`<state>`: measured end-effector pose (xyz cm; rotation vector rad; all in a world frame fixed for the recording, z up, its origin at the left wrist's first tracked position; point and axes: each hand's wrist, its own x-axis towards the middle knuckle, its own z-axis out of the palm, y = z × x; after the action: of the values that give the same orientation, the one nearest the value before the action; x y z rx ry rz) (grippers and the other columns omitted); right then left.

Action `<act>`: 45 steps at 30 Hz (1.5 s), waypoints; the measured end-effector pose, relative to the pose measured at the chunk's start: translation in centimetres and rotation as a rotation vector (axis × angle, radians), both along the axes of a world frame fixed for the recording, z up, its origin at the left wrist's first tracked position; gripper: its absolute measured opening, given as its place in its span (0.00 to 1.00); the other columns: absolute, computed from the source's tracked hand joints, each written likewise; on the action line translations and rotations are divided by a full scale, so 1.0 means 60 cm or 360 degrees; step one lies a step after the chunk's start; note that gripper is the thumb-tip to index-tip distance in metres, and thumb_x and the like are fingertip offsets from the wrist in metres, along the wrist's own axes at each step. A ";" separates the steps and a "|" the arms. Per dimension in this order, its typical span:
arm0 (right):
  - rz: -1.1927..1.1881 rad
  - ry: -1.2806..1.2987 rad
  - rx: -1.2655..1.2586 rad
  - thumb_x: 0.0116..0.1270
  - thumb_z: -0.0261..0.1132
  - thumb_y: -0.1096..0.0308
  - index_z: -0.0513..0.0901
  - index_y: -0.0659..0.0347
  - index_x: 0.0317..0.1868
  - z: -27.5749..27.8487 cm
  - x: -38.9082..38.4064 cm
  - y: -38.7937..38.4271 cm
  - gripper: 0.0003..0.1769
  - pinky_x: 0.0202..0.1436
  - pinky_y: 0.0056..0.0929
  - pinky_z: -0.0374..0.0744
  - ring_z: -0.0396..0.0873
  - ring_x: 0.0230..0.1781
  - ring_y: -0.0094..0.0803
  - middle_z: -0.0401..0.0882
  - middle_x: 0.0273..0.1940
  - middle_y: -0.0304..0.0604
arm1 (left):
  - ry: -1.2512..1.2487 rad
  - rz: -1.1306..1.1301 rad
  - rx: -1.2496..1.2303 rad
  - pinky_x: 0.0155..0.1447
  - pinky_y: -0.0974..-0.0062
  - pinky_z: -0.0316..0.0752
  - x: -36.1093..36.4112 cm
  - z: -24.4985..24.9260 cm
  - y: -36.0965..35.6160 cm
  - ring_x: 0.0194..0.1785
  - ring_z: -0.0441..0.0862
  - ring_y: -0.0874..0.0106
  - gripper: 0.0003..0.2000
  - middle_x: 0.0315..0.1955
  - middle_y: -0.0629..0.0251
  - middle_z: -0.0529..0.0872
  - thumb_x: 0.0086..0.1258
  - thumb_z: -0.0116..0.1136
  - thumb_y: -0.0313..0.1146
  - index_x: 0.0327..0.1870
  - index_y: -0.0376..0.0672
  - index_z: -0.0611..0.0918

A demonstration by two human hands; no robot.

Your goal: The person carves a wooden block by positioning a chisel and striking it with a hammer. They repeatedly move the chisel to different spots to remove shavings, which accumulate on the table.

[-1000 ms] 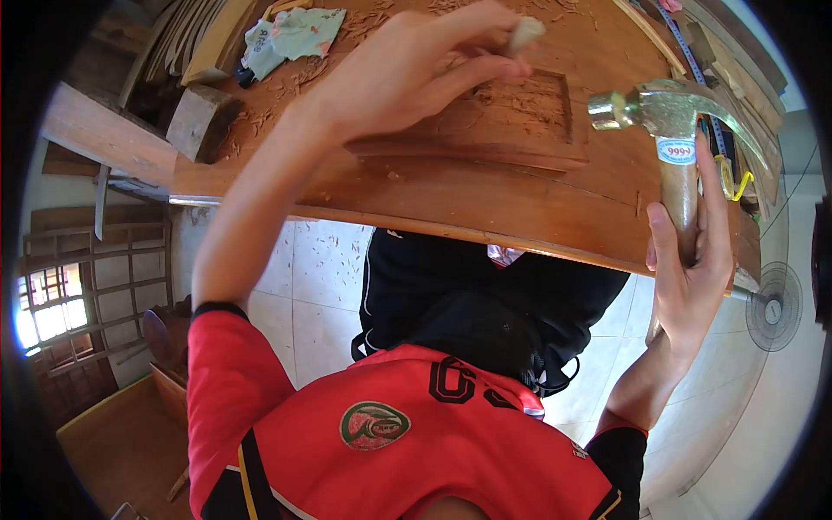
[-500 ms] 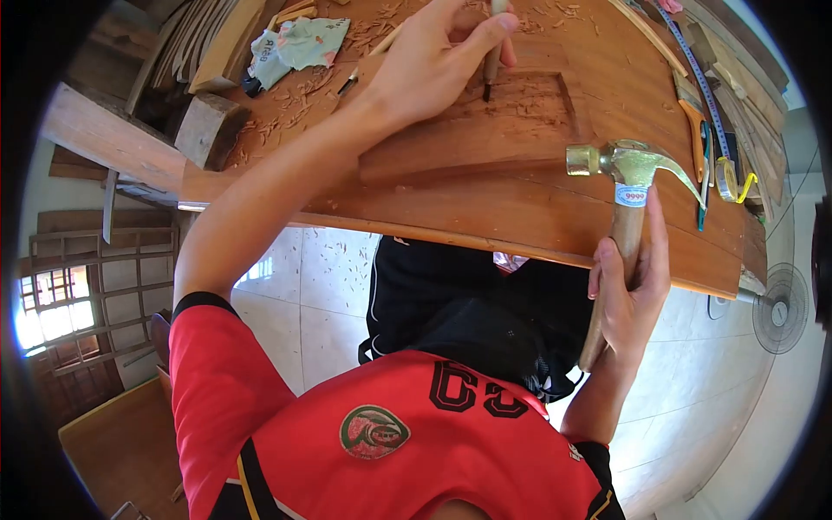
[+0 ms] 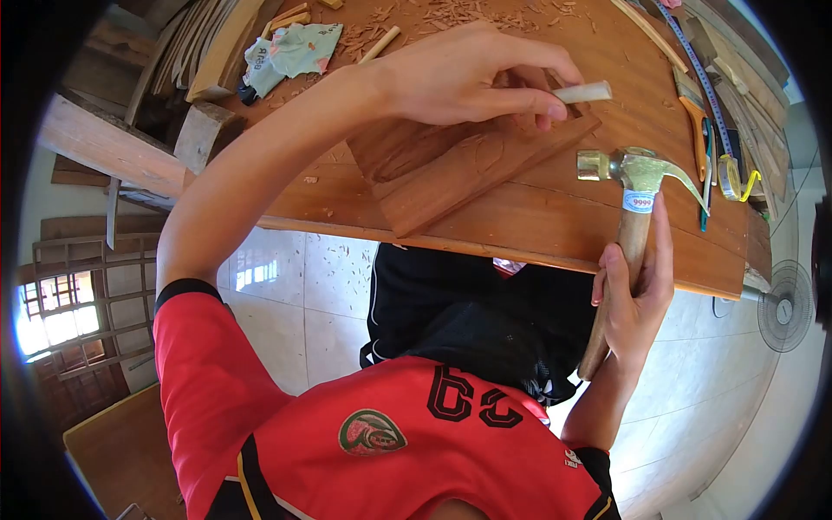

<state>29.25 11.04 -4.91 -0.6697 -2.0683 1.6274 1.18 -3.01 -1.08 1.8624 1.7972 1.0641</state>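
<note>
My left hand (image 3: 472, 74) is closed around a chisel with a pale wooden handle (image 3: 582, 92), held over a carved wooden panel (image 3: 451, 165). The panel lies turned at an angle on the brown workbench (image 3: 520, 225). My right hand (image 3: 637, 295) grips the wooden handle of a claw hammer (image 3: 637, 173), whose brass-coloured head hovers just right of the panel, near the bench's front edge.
Wood chips (image 3: 451, 13) litter the far bench top. A crumpled cloth (image 3: 290, 48) and a wood block (image 3: 201, 134) lie at the left. Hand tools and a tape measure (image 3: 706, 113) sit along the right edge. A floor fan (image 3: 784, 305) stands on the tiled floor.
The carved panel has been rotated to an angle on the bench. My left hand now holds the chisel nearly level instead of upright. The hammer has stayed near the same spot.
</note>
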 end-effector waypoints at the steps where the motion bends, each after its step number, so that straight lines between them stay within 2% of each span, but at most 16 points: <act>1: -0.0016 -0.0007 0.0000 0.72 0.62 0.84 0.64 0.59 0.82 0.001 0.002 -0.002 0.39 0.21 0.17 0.70 0.71 0.22 0.15 0.83 0.48 0.42 | -0.0013 -0.0026 -0.0018 0.47 0.75 0.82 -0.001 -0.001 0.004 0.44 0.88 0.75 0.14 0.39 0.66 0.90 0.81 0.62 0.35 0.62 0.40 0.83; 9: -0.0120 0.0077 0.0023 0.72 0.61 0.85 0.62 0.62 0.82 0.007 0.006 -0.006 0.39 0.21 0.16 0.72 0.72 0.23 0.15 0.80 0.63 0.47 | -0.0290 -0.0177 -0.0214 0.43 0.78 0.80 -0.008 -0.006 0.023 0.40 0.84 0.79 0.16 0.37 0.69 0.90 0.80 0.62 0.36 0.64 0.40 0.85; 14: -0.0115 0.0051 0.0046 0.72 0.61 0.85 0.62 0.62 0.82 0.015 0.010 -0.005 0.39 0.21 0.16 0.72 0.72 0.24 0.15 0.80 0.63 0.47 | -0.0383 -0.0140 -0.0286 0.42 0.79 0.79 -0.009 -0.006 0.025 0.38 0.82 0.81 0.16 0.39 0.68 0.92 0.79 0.64 0.36 0.63 0.40 0.87; 16: -0.0123 0.0052 0.0069 0.73 0.60 0.84 0.62 0.63 0.82 0.020 0.008 -0.005 0.39 0.21 0.16 0.72 0.72 0.24 0.15 0.81 0.61 0.48 | -0.0338 -0.0151 -0.0297 0.42 0.79 0.79 -0.009 -0.004 0.022 0.37 0.82 0.81 0.16 0.41 0.68 0.93 0.78 0.65 0.35 0.61 0.40 0.88; 19: -0.0171 0.0078 0.0105 0.73 0.60 0.84 0.60 0.63 0.83 0.027 0.003 -0.008 0.39 0.22 0.16 0.72 0.72 0.24 0.16 0.82 0.59 0.48 | -0.0507 -0.0160 -0.0291 0.44 0.78 0.79 -0.005 -0.011 0.023 0.37 0.81 0.80 0.14 0.44 0.68 0.93 0.76 0.67 0.35 0.58 0.40 0.90; 22: -0.0192 0.0091 0.0087 0.74 0.60 0.83 0.58 0.63 0.83 0.037 0.002 -0.008 0.39 0.22 0.16 0.71 0.72 0.24 0.15 0.82 0.58 0.50 | -0.0358 -0.0157 -0.0023 0.50 0.76 0.78 -0.007 -0.035 0.029 0.40 0.81 0.77 0.14 0.45 0.67 0.93 0.74 0.69 0.35 0.56 0.41 0.91; 25: -0.0236 0.0146 0.0124 0.75 0.60 0.82 0.57 0.63 0.84 0.043 -0.008 -0.014 0.39 0.22 0.16 0.71 0.71 0.23 0.15 0.82 0.56 0.50 | -0.0312 -0.0164 -0.0016 0.53 0.75 0.75 -0.011 -0.035 0.030 0.44 0.80 0.74 0.13 0.44 0.66 0.93 0.74 0.69 0.35 0.54 0.42 0.92; 30: -0.0208 0.0202 0.0119 0.76 0.60 0.81 0.57 0.62 0.84 0.044 -0.009 -0.009 0.38 0.21 0.16 0.70 0.71 0.23 0.15 0.83 0.42 0.44 | -0.0350 -0.0129 -0.0062 0.50 0.74 0.73 -0.007 -0.030 0.031 0.42 0.78 0.73 0.13 0.37 0.67 0.90 0.73 0.70 0.37 0.54 0.44 0.92; 34: -0.0257 0.0174 0.0161 0.77 0.60 0.79 0.57 0.62 0.84 0.047 -0.008 -0.007 0.38 0.21 0.16 0.70 0.71 0.22 0.15 0.81 0.36 0.41 | -0.0324 -0.0119 -0.0125 0.49 0.74 0.72 -0.007 -0.024 0.030 0.41 0.77 0.73 0.14 0.35 0.67 0.88 0.72 0.72 0.39 0.54 0.44 0.92; 40: -0.0272 0.0150 0.0216 0.76 0.60 0.80 0.58 0.61 0.84 0.038 -0.002 -0.005 0.38 0.21 0.16 0.69 0.70 0.20 0.16 0.79 0.31 0.37 | -0.0137 -0.0221 0.0039 0.53 0.72 0.72 -0.014 -0.034 0.041 0.47 0.78 0.71 0.17 0.38 0.66 0.86 0.72 0.72 0.41 0.54 0.40 0.91; 45: -0.0302 0.0128 0.0118 0.77 0.60 0.79 0.59 0.60 0.84 0.036 -0.011 -0.026 0.37 0.20 0.16 0.69 0.69 0.19 0.16 0.78 0.30 0.37 | -0.0064 -0.0203 -0.0024 0.55 0.71 0.72 -0.012 -0.038 0.041 0.48 0.79 0.69 0.17 0.39 0.66 0.86 0.73 0.71 0.42 0.53 0.38 0.91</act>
<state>28.61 9.50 -2.74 -0.7385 -1.9342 1.4421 0.46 -0.56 -3.33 1.9047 1.6358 1.0310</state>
